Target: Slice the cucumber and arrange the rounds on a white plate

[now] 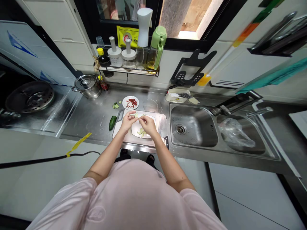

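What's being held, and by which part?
Apparently a thin cucumber slice, at the fingertips of the left hand and right hand; the gripped part is too small to tell.

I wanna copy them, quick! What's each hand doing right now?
Left hand: fingers pinched, near a pale green slice; grip unclear.
Right hand: fingers pinched; can't tell if holding anything.
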`<state>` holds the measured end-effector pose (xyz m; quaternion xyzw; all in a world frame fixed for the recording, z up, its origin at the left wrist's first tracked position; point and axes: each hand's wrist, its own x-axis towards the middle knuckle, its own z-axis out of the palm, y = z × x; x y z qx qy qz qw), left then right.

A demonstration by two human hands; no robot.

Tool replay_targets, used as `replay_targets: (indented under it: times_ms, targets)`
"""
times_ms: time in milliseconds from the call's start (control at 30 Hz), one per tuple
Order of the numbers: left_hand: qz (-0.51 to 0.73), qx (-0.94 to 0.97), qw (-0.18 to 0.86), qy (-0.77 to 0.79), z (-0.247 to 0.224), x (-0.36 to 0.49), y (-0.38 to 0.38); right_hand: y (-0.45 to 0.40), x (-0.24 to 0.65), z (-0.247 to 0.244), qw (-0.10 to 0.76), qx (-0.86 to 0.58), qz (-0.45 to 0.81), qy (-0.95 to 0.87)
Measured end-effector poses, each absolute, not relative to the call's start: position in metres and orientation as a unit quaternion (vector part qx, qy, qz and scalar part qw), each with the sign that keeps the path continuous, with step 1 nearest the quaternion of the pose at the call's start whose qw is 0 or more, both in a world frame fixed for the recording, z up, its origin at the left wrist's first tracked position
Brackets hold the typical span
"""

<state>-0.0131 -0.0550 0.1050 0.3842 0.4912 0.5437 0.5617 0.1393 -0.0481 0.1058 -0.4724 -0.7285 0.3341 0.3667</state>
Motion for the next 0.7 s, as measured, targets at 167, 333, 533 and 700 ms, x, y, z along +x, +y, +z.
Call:
replay_targets:
  times_ms: [167,333,533,700]
  targets:
    - [0.529,0.382,0.571,0.498,0.094,-0.014,-0.049,-0.042,0.138,0.094,0.355,-0.49,0.364,-0.708]
    - [0.525,0.38,0.571,0.504,0.085,-0.015,-0.041,-0.034,0.137,0.087,0.354,-0.503,0.391,-0.685]
    - [0.483,0.401,0.574,0.525,0.068,-0.023,-0.027,-0.026,0.138,0.07,0.344,-0.533,0.421,-0.648]
    - [0.448,0.444,0.568,0.528,0.043,-0.034,-0.017,-0.024,0.138,0.052,0.299,-0.563,0.422,-0.645]
